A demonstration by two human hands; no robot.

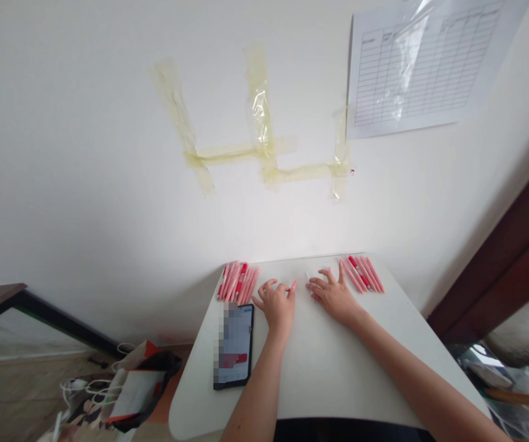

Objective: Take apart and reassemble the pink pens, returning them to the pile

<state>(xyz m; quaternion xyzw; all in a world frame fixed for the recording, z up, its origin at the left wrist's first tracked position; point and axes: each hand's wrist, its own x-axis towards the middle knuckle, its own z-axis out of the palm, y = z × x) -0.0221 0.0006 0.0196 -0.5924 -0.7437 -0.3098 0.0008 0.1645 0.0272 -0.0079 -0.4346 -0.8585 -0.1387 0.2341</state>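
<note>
My left hand (pixel 279 305) is over the far middle of the white table, its fingers curled. A short length of pink pen (pixel 293 286) sticks up at its thumb and forefinger; the rest is hidden by the hand. To the right, my right hand (pixel 333 296) is palm down with its fingers spread, holding nothing that I can see. Its forefinger reaches close to a row of pink and red pens (pixel 363 274) at the far right. Another row of pink and red pens (pixel 238 282) lies at the far left, just left of my left hand.
A smartphone (pixel 235 347) with its screen lit lies left of my left forearm. The white table (pixel 329 380) stands against a wall with yellowish tape (pixel 231 153) and a printed sheet (pixel 425 67). Bags and cables (pixel 126 393) are on the floor at left.
</note>
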